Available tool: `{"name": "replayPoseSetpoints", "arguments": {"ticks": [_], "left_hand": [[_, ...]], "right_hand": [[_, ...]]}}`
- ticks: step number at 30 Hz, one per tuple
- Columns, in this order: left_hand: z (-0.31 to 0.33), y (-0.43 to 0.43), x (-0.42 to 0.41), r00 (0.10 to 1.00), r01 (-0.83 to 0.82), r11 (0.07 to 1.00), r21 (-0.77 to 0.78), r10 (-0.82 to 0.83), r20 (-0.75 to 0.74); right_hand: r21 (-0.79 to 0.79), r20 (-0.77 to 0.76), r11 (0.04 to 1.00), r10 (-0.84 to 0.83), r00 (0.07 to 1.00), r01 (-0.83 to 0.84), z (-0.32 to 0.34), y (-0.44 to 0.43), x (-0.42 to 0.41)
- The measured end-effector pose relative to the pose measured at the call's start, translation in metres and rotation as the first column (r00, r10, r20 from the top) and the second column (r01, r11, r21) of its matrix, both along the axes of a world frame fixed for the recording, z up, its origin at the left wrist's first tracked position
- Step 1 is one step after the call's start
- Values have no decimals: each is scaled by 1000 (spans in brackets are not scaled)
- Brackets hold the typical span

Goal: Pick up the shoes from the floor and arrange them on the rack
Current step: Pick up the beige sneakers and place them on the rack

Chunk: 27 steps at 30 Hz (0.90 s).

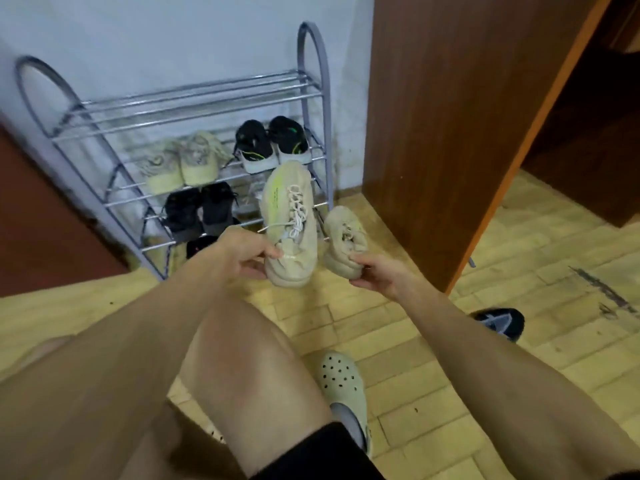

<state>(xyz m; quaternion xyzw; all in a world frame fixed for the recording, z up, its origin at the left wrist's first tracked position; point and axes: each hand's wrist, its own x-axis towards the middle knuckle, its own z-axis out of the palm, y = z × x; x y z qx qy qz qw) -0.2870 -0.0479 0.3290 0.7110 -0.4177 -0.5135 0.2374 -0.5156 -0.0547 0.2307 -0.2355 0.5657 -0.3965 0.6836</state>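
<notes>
A grey metal shoe rack [313, 64] stands against the pale wall. My left hand [242, 254] grips the heel of a beige sneaker with a neon stripe [289, 209], its toe pointing up toward the rack. My right hand [377, 271] holds the matching beige sneaker [343, 240] by its heel, just right of the first one. Both are in the air in front of the rack's lower right. On the rack sit a cream pair [183, 161], a black pair with white soles [270, 143] and a dark pair [197, 209] one shelf lower.
A brown wooden cabinet [450, 116] stands right of the rack. A black shoe [498, 322] lies on the tiled floor at right. My foot wears a pale clog [343, 379]. A dark brown panel [34, 220] is on the left.
</notes>
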Motion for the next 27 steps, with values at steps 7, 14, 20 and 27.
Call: {"name": "replayPoseSetpoints", "arguments": {"ticks": [7, 14, 20, 27], "left_hand": [[75, -40, 58, 992, -123, 967, -224, 117, -40], [108, -110, 77, 963, -242, 921, -307, 189, -193], [115, -190, 80, 932, -325, 894, -307, 248, -265], [115, -270, 75, 939, -324, 879, -349, 252, -236]], "right_hand": [[-256, -60, 966, 9, 998, -24, 83, -48, 10], [-418, -100, 905, 36, 994, -75, 149, -133, 44], [-432, -239, 895, 4, 971, -110, 190, -232, 68], [-422, -312, 897, -12, 950, -127, 196, -306, 85]]}}
